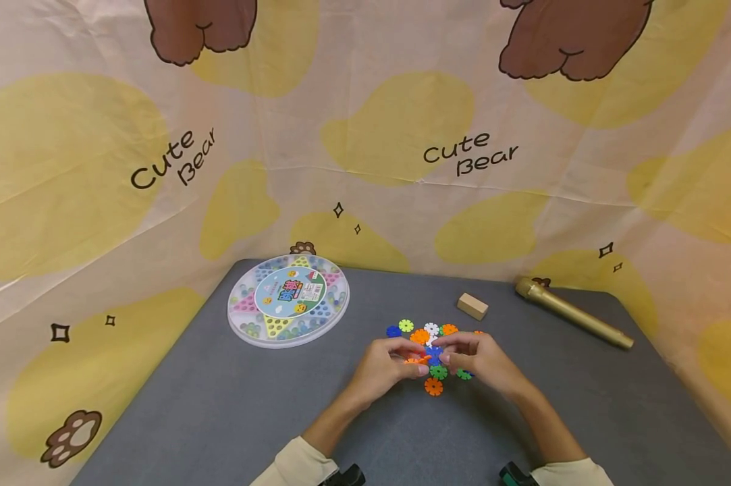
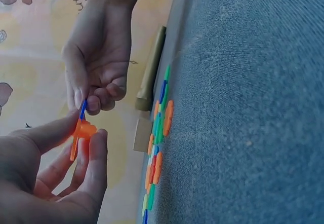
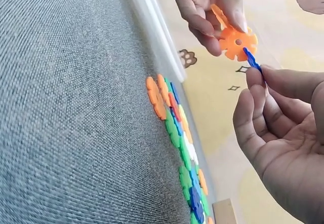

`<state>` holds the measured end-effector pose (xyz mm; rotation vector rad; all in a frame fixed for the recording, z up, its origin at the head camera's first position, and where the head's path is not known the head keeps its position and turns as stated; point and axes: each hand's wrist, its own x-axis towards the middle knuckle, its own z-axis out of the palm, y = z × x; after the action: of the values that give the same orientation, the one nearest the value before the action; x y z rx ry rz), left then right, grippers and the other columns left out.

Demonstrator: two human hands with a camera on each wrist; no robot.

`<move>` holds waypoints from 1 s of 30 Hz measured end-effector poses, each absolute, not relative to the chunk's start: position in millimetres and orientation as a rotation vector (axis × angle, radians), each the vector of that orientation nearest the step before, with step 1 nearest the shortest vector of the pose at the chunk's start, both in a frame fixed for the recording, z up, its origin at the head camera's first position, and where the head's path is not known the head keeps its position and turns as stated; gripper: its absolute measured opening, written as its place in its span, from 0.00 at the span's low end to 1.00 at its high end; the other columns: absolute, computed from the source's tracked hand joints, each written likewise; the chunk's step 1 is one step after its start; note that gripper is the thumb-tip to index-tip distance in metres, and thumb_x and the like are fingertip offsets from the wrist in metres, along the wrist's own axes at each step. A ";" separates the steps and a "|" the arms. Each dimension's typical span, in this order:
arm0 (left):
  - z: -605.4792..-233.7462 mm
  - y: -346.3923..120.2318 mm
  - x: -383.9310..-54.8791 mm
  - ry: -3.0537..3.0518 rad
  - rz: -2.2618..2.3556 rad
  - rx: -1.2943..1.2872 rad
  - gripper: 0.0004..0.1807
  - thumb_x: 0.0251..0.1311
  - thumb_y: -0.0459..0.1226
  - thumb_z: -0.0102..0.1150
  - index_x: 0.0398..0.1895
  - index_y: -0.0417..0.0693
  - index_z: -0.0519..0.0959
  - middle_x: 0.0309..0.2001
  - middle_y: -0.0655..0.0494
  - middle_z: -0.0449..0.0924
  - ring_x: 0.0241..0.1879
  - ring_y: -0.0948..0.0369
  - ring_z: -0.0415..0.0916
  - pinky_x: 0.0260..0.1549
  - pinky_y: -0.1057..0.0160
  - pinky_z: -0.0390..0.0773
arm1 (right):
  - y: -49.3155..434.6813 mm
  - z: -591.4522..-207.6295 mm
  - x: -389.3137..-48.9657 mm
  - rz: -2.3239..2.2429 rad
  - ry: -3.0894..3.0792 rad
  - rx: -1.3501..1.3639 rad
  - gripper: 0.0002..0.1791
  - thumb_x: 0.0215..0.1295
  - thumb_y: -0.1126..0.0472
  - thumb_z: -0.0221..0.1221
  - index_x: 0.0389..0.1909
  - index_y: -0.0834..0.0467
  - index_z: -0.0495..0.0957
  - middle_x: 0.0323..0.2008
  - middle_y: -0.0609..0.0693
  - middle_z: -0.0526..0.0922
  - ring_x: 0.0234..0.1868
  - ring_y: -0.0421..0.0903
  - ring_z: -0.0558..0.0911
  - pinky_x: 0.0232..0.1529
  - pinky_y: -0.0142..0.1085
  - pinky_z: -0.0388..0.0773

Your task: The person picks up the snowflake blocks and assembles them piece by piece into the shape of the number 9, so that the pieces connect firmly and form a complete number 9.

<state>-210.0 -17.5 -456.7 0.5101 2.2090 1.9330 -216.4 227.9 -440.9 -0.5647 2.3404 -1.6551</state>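
Both hands meet above the table, over a scatter of snowflake-shaped plastic discs. My left hand (image 1: 382,368) pinches an orange disc (image 3: 232,47), which has a second orange disc set at an angle to it. Between thumb and finger, my right hand (image 1: 486,361) holds a blue disc (image 3: 254,62) edge-on. The blue disc's edge is at the rim of the orange disc, at one of its slots. Beneath the hands lie the loose discs, among them a green disc (image 1: 439,372) and an orange one (image 1: 434,387) nearest me; the hands cover part of the scatter.
A round Chinese checkers board (image 1: 246,331) with marbles under its cover lies at the back left. Behind the discs is a small wooden block (image 1: 472,306). A gold microphone-shaped stick (image 1: 574,316) lies at the back right, near the patterned cloth backdrop (image 1: 389,223).
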 end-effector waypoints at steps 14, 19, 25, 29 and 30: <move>-455.5 -17.0 -207.7 2.144 1.948 0.501 0.12 0.71 0.38 0.67 0.51 0.40 0.89 0.45 0.50 0.90 0.40 0.64 0.84 0.41 0.71 0.83 | 221.7 -446.5 -215.1 -1.627 2.293 -0.571 0.15 0.75 0.60 0.65 0.56 0.62 0.86 0.44 0.57 0.87 0.38 0.54 0.85 0.44 0.46 0.86; -454.9 -16.7 -206.1 2.124 1.963 0.483 0.13 0.68 0.36 0.68 0.51 0.40 0.89 0.44 0.48 0.90 0.38 0.65 0.83 0.39 0.71 0.82 | 217.8 -448.9 -213.8 -1.647 2.251 -0.591 0.14 0.74 0.61 0.65 0.56 0.63 0.85 0.42 0.57 0.87 0.39 0.49 0.85 0.45 0.42 0.86; -454.6 -16.5 -206.6 2.109 1.975 0.434 0.13 0.65 0.34 0.71 0.51 0.39 0.88 0.37 0.47 0.90 0.32 0.65 0.83 0.35 0.70 0.81 | 216.7 -448.0 -212.7 -1.620 2.256 -0.577 0.14 0.74 0.60 0.66 0.56 0.62 0.85 0.42 0.59 0.87 0.40 0.50 0.85 0.45 0.44 0.86; -455.2 -16.3 -207.1 2.098 1.999 0.447 0.12 0.65 0.32 0.71 0.48 0.35 0.88 0.39 0.45 0.91 0.33 0.65 0.83 0.36 0.71 0.83 | 221.5 -446.8 -213.8 -1.624 2.274 -0.569 0.16 0.73 0.60 0.66 0.57 0.64 0.84 0.41 0.58 0.88 0.40 0.60 0.86 0.44 0.46 0.87; -455.4 -16.4 -207.1 2.101 2.002 0.450 0.11 0.65 0.32 0.71 0.47 0.34 0.89 0.39 0.45 0.91 0.33 0.65 0.83 0.37 0.71 0.83 | 223.4 -446.4 -214.4 -1.625 2.289 -0.572 0.17 0.73 0.60 0.67 0.57 0.65 0.84 0.41 0.59 0.88 0.40 0.61 0.86 0.43 0.45 0.87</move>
<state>-207.1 -16.4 -455.4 0.4502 2.1009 2.0022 -214.4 223.4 -446.4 -0.5721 2.2888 -1.6252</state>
